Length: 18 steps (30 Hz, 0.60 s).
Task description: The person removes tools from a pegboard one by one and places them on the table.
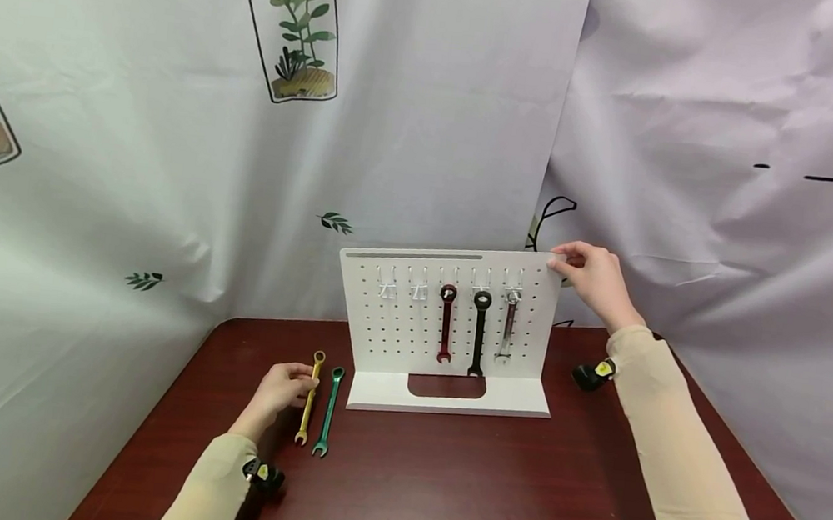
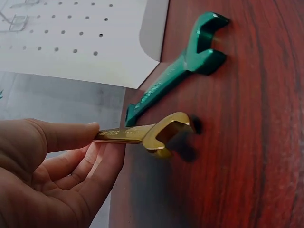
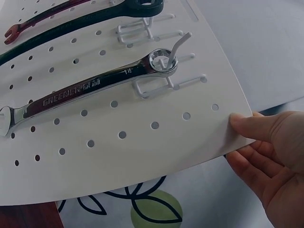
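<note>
A yellow combination wrench (image 1: 309, 404) is pinched between the thumb and fingers of my left hand (image 1: 284, 387), its open end lifted off the table in the left wrist view. Beside it a green wrench (image 1: 329, 412) lies on the table. My right hand (image 1: 595, 279) grips the top right corner of a white pegboard stand (image 1: 387, 332), thumb on the front and fingers behind. From hooks on the board hang a red wrench (image 1: 446, 326), a black wrench (image 1: 480, 333) and a silver wrench (image 3: 88, 90). Two clear hooks (image 1: 419, 292) at the left of the board hold nothing.
The stand's base (image 1: 381, 392) has a cut-out and rests on the dark red wooden table (image 1: 455, 490). Behind the table hangs a white cloth (image 1: 427, 152) printed with plants. A small camera (image 1: 589, 375) is strapped to each wrist.
</note>
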{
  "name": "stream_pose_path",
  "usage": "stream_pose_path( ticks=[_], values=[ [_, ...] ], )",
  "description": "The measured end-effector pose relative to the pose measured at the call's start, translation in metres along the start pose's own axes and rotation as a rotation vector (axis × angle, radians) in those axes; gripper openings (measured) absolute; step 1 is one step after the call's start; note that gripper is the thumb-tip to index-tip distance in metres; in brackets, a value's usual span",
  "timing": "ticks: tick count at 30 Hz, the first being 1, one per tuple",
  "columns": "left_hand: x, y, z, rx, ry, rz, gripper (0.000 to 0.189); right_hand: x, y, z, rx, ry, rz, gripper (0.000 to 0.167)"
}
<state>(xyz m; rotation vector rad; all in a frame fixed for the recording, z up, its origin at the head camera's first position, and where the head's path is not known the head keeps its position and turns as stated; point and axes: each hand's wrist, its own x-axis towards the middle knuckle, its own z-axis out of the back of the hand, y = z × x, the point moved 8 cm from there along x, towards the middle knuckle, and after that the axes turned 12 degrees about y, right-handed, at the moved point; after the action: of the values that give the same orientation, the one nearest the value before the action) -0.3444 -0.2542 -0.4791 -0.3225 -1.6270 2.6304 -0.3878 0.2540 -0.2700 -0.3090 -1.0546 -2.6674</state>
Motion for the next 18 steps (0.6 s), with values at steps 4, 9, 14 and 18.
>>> stream_pose_path(
  ticks=[4, 9, 14, 18],
  values=[
    [0.002, 0.005, -0.002, 0.017, 0.003, 0.02, 0.029, 0.0, -0.001, -0.001, 0.006, 0.005, -0.002, 0.031],
    [0.003, 0.009, -0.003, 0.055, -0.004, 0.038, 0.023, 0.0, -0.001, -0.001, 0.013, 0.005, -0.005, 0.031],
    [0.005, 0.013, -0.004, 0.086, -0.006, 0.051, 0.021, -0.001, 0.001, 0.0, 0.018, 0.009, -0.012, 0.033],
    [0.004, 0.013, -0.005, 0.093, -0.017, 0.066, 0.019, -0.001, 0.0, 0.0, 0.023, 0.019, -0.014, 0.035]
  ],
)
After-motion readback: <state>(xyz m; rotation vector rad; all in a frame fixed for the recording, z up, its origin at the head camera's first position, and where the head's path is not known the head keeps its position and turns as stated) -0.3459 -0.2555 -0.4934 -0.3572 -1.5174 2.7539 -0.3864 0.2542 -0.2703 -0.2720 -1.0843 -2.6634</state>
